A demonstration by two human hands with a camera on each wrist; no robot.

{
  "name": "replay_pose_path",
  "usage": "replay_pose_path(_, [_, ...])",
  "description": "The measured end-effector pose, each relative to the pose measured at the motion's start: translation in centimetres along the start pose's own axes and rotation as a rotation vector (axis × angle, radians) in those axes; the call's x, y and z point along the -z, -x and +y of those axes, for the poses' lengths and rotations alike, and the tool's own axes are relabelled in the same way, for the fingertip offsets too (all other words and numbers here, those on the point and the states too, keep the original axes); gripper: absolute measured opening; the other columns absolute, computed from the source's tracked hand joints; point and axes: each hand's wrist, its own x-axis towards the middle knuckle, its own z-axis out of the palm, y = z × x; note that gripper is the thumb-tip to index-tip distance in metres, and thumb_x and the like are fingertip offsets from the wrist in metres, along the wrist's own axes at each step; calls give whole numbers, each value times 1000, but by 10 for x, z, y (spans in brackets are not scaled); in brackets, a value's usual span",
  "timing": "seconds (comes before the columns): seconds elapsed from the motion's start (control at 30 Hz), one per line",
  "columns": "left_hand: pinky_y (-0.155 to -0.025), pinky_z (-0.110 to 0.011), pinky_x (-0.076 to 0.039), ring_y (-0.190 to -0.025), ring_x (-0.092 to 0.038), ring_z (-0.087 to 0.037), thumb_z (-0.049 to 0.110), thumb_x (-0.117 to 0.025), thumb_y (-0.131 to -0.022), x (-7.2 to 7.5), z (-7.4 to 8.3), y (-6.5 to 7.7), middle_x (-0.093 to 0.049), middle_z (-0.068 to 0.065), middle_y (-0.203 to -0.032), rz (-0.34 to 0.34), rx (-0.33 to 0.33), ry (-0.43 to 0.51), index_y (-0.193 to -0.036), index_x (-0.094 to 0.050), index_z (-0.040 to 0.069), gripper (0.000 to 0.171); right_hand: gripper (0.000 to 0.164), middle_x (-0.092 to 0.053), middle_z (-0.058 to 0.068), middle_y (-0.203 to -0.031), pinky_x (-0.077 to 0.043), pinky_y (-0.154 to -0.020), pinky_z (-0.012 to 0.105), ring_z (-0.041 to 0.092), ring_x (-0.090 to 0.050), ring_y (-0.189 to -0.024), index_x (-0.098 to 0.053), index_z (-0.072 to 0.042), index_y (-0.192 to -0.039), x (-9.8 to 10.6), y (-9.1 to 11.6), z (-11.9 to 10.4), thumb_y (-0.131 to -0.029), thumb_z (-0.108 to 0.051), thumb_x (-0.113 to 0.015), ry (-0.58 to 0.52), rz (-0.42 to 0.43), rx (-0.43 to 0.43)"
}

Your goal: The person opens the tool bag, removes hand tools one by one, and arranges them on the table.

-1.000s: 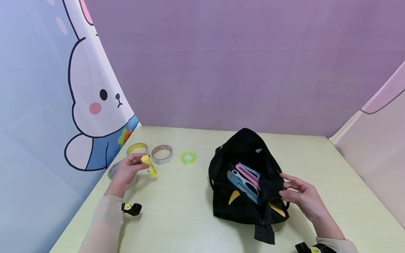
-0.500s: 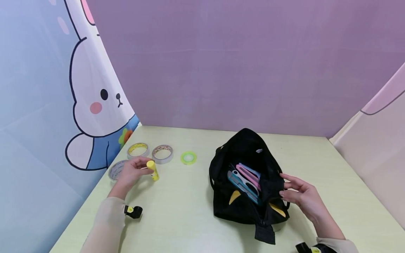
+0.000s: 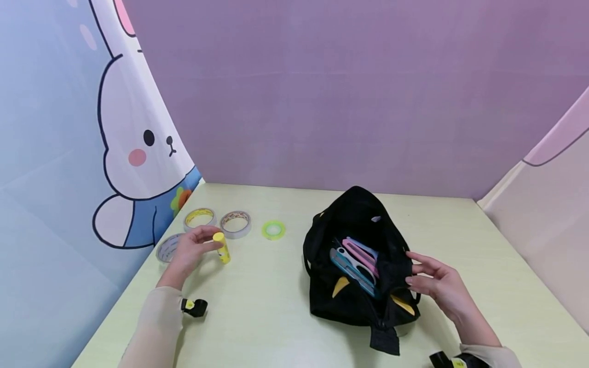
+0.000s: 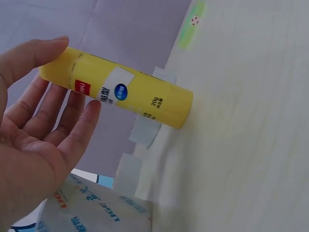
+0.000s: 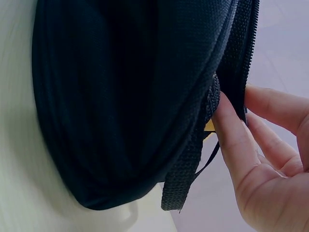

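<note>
My left hand (image 3: 189, 251) pinches a yellow glue stick (image 3: 222, 248) between thumb and fingers over the left of the table. In the left wrist view the glue stick (image 4: 128, 89) shows its printed label; I cannot tell whether its lower end touches the table. To the right stands a black bag (image 3: 331, 306), unzipped, with a utility knife (image 3: 347, 268), white-handled scissors (image 3: 358, 261) and a pink tool (image 3: 359, 255) inside. My right hand (image 3: 442, 289) grips the right edge of its opening, the thumb against the fabric beside the zipper (image 5: 252, 53).
Behind the left hand lie two tape rolls (image 3: 235, 235) (image 3: 187, 221) and a small green tape roll (image 3: 274, 236). Another tape roll (image 3: 166, 250) is partly hidden by that hand. A purple backdrop (image 3: 340, 102) rises at the table's far edge.
My left hand has come slightly toward me and to the right, and the glue stick now stands more upright. The right hand and the bag have stayed in place.
</note>
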Motion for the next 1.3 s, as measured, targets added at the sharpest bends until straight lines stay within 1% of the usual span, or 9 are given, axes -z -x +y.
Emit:
replay_pose_path(0.23, [-88,-19,-53,-107,-59,-9,1,-72,-90,2,8,2,-64,-15,-126,-5,-24,72,-128,-55,-8,43,58,-70,1,-94,-60,-69,28,13,-71,-78,-72,-24,-122,1,0,1,-86,20,-59,-10,-10,15])
replay_pose_path(0.37, [-86,-18,-54,-102,-63,-8,-3,-72,-89,5,17,4,-70,-3,-114,5,-58,143,-120,-64,0,32,58,-70,1,-94,-60,-70,28,13,-71,-78,-72,-24,-122,1,0,2,-87,21,-59,-23,-20,18])
replay_pose_path(0.47, [-88,-16,-52,-102,-65,-7,-1,-72,-89,6,28,5,-71,8,-106,31,-73,173,-112,-69,12,27,58,-70,1,-94,-60,-70,28,13,-71,-78,-72,-24,-121,1,0,2,-87,21,-59,-22,-20,19])
replay_pose_path(0.57, [-100,-26,-48,-105,-64,-7,7,-74,-91,6,42,6,-70,13,-105,41,-67,160,-112,-68,18,25,58,-70,1,-94,-60,-70,28,13,-71,-78,-72,-25,-122,1,-1,2,-87,20,-59,-12,-18,19])
replay_pose_path(0.67, [-111,-39,-39,-109,-62,-8,16,-76,-90,1,58,5,-70,11,-109,28,-74,144,-115,-67,20,26,58,-70,1,-95,-60,-70,28,13,-71,-79,-71,-24,-122,1,0,2,-87,20,-59,-10,-18,19])
replay_pose_path(0.73, [-112,-41,-38,-109,-63,-8,16,-76,-90,-4,67,3,-70,10,-110,23,-107,172,-114,-67,19,26,58,-70,1,-95,-60,-70,28,13,-71,-79,-71,-24,-123,1,0,2,-87,20,-58,-13,-20,21])
replay_pose_path(0.93, [-91,-20,-52,-102,-66,-10,-1,-72,-89,-28,91,-7,-72,9,-103,-2,-261,303,-112,-68,12,27,59,-70,1,-94,-60,-70,28,13,-71,-78,-72,-24,-122,1,0,2,-87,21,-58,-19,-19,29])
replay_pose_path(1.13, [-86,-26,-57,-102,-67,-17,-13,-67,-87,-56,118,-16,-73,5,-101,-73,-352,443,-103,-71,16,34,58,-70,1,-93,-60,-69,28,14,-71,-78,-72,-25,-121,0,1,1,-87,20,-59,-12,-2,18])
replay_pose_path(1.3, [-85,-28,-57,-96,-68,-14,-21,-63,-85,-80,140,-24,-73,4,-97,-119,-415,511,-99,-71,18,42,58,-70,0,-94,-60,-70,29,14,-71,-78,-72,-25,-121,0,1,0,-86,20,-59,-19,-4,15])
